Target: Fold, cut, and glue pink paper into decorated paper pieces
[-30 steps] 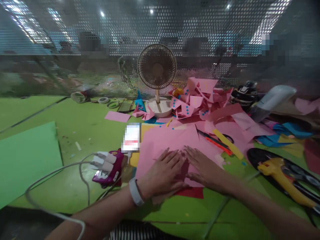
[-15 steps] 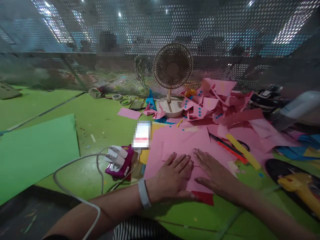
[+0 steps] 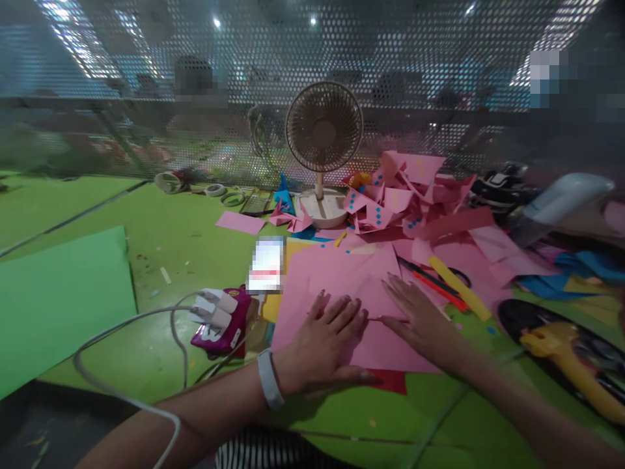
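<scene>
My left hand (image 3: 325, 342) lies flat with fingers spread on a large pink sheet of paper (image 3: 342, 286) on the green table (image 3: 195, 241). My right hand (image 3: 417, 319) also rests flat on the same sheet, just to the right, its fingers stretched out toward the far left. A white band sits on my left wrist. A red sheet (image 3: 390, 381) peeks out beneath the pink one at the near edge. Neither hand holds anything.
A small fan (image 3: 323, 140) stands at the back, beside a heap of pink paper scraps (image 3: 400, 192). Red-handled scissors (image 3: 432, 280) and a yellow strip lie right of the sheet. A purple power strip (image 3: 219, 319) with white cable is left; a yellow tool (image 3: 561, 361) right; a green board (image 3: 58, 299) far left.
My right hand has slid a little farther over the pink sheet, away from my left hand. The view shifted slightly; both hands stay flat on the paper.
</scene>
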{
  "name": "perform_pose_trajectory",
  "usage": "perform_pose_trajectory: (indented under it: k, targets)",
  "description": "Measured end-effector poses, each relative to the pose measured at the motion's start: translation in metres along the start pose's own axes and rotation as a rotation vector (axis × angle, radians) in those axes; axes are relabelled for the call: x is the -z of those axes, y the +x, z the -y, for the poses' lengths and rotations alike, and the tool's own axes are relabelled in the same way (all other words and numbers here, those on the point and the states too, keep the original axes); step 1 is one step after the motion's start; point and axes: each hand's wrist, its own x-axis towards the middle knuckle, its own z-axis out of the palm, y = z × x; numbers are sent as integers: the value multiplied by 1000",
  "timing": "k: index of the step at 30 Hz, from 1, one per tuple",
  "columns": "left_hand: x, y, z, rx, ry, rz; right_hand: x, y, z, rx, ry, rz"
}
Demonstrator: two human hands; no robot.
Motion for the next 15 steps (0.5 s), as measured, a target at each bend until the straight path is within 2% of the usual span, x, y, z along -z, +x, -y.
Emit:
perform_pose_trajectory:
  k: [5, 8, 11, 15]
  targets:
    - [-1, 1, 4, -15, 41, 2, 9, 5, -12, -309, 124, -148]
    - [1, 3, 5, -18, 85, 21, 15, 9, -17, -466, 238, -137]
    - [4, 4, 5, -26, 133, 39, 19, 12, -19, -511, 359, -58]
    - [5, 6, 6, -33, 169, 55, 19, 15, -17, -505, 437, -35]
